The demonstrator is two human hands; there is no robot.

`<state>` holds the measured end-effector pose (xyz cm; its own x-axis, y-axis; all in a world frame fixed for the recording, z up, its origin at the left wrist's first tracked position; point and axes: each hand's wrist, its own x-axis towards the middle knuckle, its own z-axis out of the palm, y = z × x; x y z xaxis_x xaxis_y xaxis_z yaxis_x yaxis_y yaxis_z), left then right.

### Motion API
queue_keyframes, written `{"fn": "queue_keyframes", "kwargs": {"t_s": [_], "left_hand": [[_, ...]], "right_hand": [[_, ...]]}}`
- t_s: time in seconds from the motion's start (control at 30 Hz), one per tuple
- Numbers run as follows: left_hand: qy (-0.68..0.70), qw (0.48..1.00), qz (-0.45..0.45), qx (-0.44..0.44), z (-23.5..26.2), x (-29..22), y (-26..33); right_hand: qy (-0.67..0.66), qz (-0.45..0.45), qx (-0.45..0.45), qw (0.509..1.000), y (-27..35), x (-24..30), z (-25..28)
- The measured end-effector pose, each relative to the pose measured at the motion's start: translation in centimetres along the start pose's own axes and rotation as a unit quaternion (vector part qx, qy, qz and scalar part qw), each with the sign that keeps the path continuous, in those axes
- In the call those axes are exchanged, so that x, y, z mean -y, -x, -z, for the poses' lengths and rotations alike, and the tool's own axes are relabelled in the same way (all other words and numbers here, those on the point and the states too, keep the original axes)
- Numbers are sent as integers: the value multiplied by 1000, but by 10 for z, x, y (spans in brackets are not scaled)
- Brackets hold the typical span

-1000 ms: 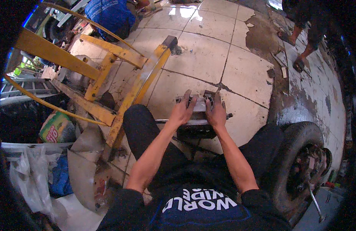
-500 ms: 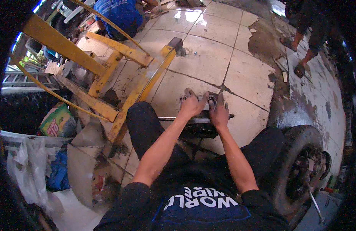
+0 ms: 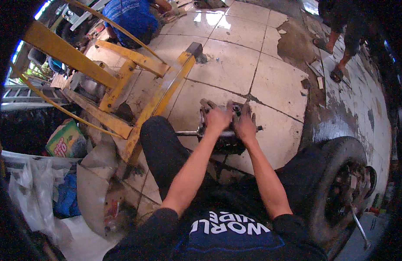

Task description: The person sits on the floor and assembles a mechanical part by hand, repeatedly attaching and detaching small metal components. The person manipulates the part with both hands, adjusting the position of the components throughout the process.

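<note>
Between my legs, on the tiled floor, sits a greasy dark metal machine part (image 3: 228, 145), blocky, its exact kind unclear. A thin metal shaft (image 3: 186, 133) sticks out at its left, and a short end shows at the right. My left hand (image 3: 216, 117) grips the top from the left, blackened fingers bent over the far edge. My right hand (image 3: 244, 124) is closed about the right side, fingers pointing away from me. A round opening (image 3: 237, 109) shows between the hands. My palms hide much of the upper face.
A yellow steel frame (image 3: 159, 102) stands at the left. Nearer are a cardboard box (image 3: 94, 191) and a plastic-lined bin (image 3: 40, 156). By my right knee lies a wheel with a tyre (image 3: 327, 191), a metal rod (image 3: 361, 228) beside it. Two other people are farther off.
My hands have shifted slightly on the machine part, and the left fingers are spread wider. More of the round opening shows between them. The view has moved a little.
</note>
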<state>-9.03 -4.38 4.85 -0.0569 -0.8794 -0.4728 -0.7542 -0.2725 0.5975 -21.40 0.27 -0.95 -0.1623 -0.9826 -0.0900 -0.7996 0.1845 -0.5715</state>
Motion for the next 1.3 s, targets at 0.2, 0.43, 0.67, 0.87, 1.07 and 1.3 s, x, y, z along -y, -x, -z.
{"fn": "queue_keyframes", "kwargs": {"t_s": [0.2, 0.43, 0.67, 0.87, 1.07, 1.3], "left_hand": [[-179, 909, -138, -350, -36, 20, 4], [-51, 965, -135, -218, -52, 16, 18], [-108, 970, -125, -181, -30, 23, 2], [-75, 970, -98, -212, -34, 34, -18], [-60, 985, -43, -157, -12, 15, -15], [9, 994, -101, 28, -17, -17, 75]], "right_hand": [[0, 3, 12, 1000, -1, 0, -1], [17, 21, -22, 999, -8, -22, -16], [-5, -14, -5, 1000, -3, 5, -1], [3, 7, -35, 999, -1, 2, -11], [-24, -49, 8, 998, 0, 20, 5], [-433, -34, -119, 893, -21, -57, -12]]}}
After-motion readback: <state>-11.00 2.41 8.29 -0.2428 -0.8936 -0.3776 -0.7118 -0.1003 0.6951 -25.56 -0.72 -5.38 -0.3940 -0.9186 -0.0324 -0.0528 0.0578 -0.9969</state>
